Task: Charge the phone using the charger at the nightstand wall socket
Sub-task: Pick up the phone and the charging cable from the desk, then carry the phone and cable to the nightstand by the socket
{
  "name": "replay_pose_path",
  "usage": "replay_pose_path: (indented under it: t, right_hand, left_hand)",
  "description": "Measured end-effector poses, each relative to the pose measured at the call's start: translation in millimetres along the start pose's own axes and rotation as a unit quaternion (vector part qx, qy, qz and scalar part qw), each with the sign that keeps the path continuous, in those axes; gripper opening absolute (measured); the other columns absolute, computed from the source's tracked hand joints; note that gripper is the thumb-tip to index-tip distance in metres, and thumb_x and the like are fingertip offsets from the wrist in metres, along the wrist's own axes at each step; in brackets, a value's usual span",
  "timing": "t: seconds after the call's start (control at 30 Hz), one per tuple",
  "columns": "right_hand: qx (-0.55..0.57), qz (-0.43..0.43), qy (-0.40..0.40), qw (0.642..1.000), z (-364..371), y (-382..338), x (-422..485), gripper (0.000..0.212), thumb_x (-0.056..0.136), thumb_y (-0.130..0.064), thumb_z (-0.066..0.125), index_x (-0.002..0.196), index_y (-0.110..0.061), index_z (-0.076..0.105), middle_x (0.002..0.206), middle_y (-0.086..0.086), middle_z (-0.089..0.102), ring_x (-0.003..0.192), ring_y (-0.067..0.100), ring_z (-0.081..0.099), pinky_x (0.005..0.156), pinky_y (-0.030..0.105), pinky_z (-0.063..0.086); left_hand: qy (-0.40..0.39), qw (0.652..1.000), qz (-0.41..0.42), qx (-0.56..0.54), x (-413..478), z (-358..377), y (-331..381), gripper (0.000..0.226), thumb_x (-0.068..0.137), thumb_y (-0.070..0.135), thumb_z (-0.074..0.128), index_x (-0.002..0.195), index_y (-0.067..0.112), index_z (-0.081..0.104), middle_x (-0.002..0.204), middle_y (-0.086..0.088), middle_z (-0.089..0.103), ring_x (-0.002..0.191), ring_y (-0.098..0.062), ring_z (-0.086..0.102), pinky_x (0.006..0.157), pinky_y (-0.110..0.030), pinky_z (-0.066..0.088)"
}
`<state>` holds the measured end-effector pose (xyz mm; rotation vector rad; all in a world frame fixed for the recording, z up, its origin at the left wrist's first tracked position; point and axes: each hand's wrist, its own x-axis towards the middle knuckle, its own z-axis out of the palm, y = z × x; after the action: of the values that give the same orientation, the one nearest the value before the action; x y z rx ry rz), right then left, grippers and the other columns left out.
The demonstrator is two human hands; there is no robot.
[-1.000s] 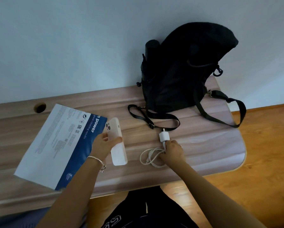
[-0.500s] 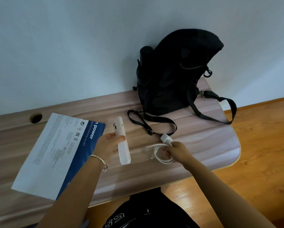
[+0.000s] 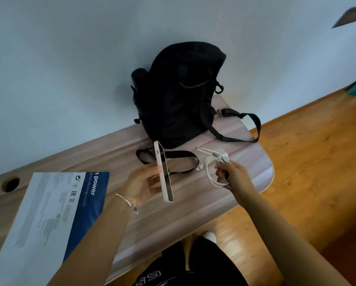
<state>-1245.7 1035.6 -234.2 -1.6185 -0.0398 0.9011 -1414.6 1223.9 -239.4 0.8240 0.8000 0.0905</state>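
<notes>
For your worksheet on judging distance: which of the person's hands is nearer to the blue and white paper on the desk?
Left. The left hand, holding the phone, is just right of the paper; the right hand, gripping the charger, is farther right.

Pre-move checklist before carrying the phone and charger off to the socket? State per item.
1. Phone gripped by left hand: ok, lifted off the desk, held edge-on.
2. Charger and its coiled cable in right hand: ok, bunched together, off the desk.
3. Cable clear of the backpack strap: cannot tell, the loose connector end hangs just beside the strap.
4. Cable plugged into phone: not ok, not joined yet.
5. Wall socket located: cannot tell, none in view.
6. Leaflet out of the way: ok, lies flat to the left, untouched.
</notes>
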Motion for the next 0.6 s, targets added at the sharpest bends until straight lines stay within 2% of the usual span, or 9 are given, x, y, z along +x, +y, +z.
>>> replay_pose_path:
  t: [0.2, 0.3, 0.4, 0.47, 0.6]
  right_hand:
    - [0.061, -0.017, 0.050, 0.997, -49.0, 7.0, -11.1, 0.019, 0.087, -0.007, 0.046, 0.074, -0.005, 0.060, 0.048, -0.001, 0.050, 0.042, 0.012, 0.041, 0.044, 0.023, 0.034]
    - [0.086, -0.022, 0.065, 0.994, -86.2, 8.6, -16.9, 0.020, 0.089, -0.006, 0.045, 0.074, -0.005, 0.059, 0.046, -0.002, 0.049, 0.041, 0.010, 0.040, 0.042, 0.022, 0.034]
    - [0.110, -0.021, 0.089, 0.990, -128.0, 9.4, -20.8, 0.018, 0.089, -0.005, 0.045, 0.075, -0.004, 0.056, 0.044, -0.004, 0.048, 0.037, 0.008, 0.040, 0.038, 0.019, 0.035]
    - [0.114, -0.022, 0.106, 0.988, -157.2, 11.4, -22.6, 0.015, 0.088, -0.005, 0.046, 0.075, -0.005, 0.054, 0.044, -0.004, 0.048, 0.039, 0.010, 0.040, 0.039, 0.021, 0.036]
    - [0.113, -0.024, 0.127, 0.985, -213.9, 18.6, -26.8, 0.018, 0.089, -0.008, 0.046, 0.076, -0.007, 0.057, 0.047, -0.004, 0.049, 0.043, 0.012, 0.041, 0.044, 0.024, 0.035]
  left_hand:
    - [-0.044, 0.998, -0.032, 0.044, 24.0, 57.8, -7.3, 0.026, 0.066, 0.021, 0.067, 0.089, 0.011, 0.068, 0.087, -0.011, 0.062, 0.077, -0.023, 0.061, 0.066, -0.033, 0.056]
    - [-0.059, 0.995, -0.042, 0.064, 35.8, 97.1, -17.8, 0.033, 0.064, 0.023, 0.068, 0.095, 0.012, 0.065, 0.086, -0.008, 0.062, 0.076, -0.021, 0.060, 0.060, -0.031, 0.055]
    - [-0.065, 0.993, -0.044, 0.087, 48.9, 142.0, -31.9, 0.012, 0.071, 0.018, 0.066, 0.083, 0.017, 0.064, 0.077, -0.004, 0.063, 0.064, -0.016, 0.064, 0.049, -0.026, 0.052]
    - [-0.063, 0.991, -0.050, 0.102, 56.8, 171.4, -42.1, 0.006, 0.076, 0.015, 0.064, 0.081, 0.018, 0.064, 0.079, -0.005, 0.064, 0.068, -0.017, 0.064, 0.047, -0.028, 0.051]
    - [-0.076, 0.987, -0.071, 0.119, 67.7, 228.2, -62.3, 0.024, 0.065, 0.015, 0.074, 0.087, 0.014, 0.064, 0.082, -0.007, 0.064, 0.082, -0.025, 0.061, 0.057, -0.036, 0.055]
